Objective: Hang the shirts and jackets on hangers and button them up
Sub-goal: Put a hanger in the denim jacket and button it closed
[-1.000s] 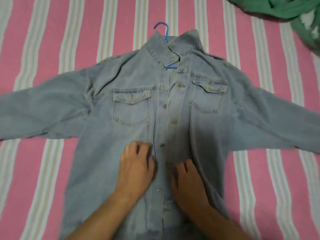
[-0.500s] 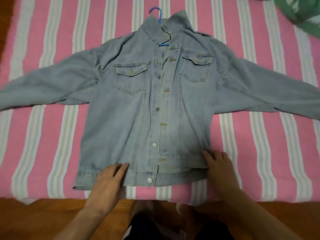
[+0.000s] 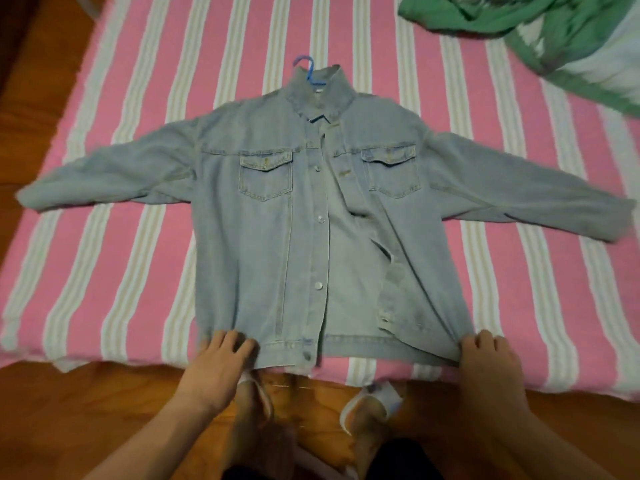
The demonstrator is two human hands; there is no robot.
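A light blue denim jacket (image 3: 263, 244) lies flat on the bed with both sleeves spread out. A blue hanger (image 3: 307, 68) sits inside it, its hook sticking out above the collar. The front hangs open along the lower half, with the right panel folded back. My left hand (image 3: 221, 358) grips the bottom left corner of the hem. My right hand (image 3: 485, 355) grips the bottom right corner of the hem. Both hands sit at the near edge of the bed.
The bed carries a pink and white striped sheet (image 3: 104, 258). A crumpled green garment (image 3: 540, 32) lies at the far right corner. A wooden floor (image 3: 104, 410) and my feet in sandals (image 3: 367, 407) show below the bed edge.
My hands slid from the jacket's middle down to the hem, then apart to its two bottom corners. The front panels, overlapped before, now lie open along the lower half.
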